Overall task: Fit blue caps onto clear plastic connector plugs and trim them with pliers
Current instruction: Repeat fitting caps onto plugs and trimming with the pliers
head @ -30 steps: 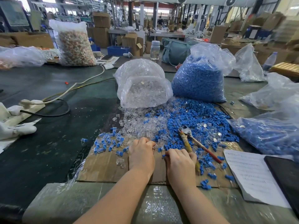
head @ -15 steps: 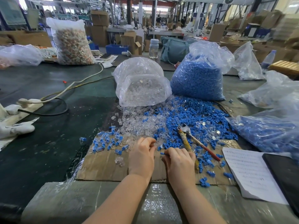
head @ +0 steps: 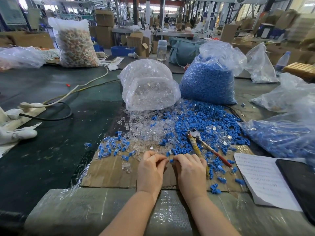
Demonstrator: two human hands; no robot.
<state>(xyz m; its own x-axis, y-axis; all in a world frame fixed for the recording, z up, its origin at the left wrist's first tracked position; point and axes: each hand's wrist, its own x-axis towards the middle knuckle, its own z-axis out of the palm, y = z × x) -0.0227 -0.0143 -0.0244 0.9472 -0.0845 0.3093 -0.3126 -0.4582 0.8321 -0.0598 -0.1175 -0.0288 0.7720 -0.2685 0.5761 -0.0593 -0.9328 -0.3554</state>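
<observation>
Left hand (head: 150, 169) and right hand (head: 191, 169) meet fingertip to fingertip over the brown cardboard sheet (head: 109, 172). The right pinches a small blue plastic cap (head: 171, 161); the left's curled fingers likely steady a clear plug, hidden. Worn-handled pliers (head: 202, 145) lie just beside, ready for trimming.

Glossy plastic bags (head: 150, 86), matt cardboard (head: 109, 169)
</observation>
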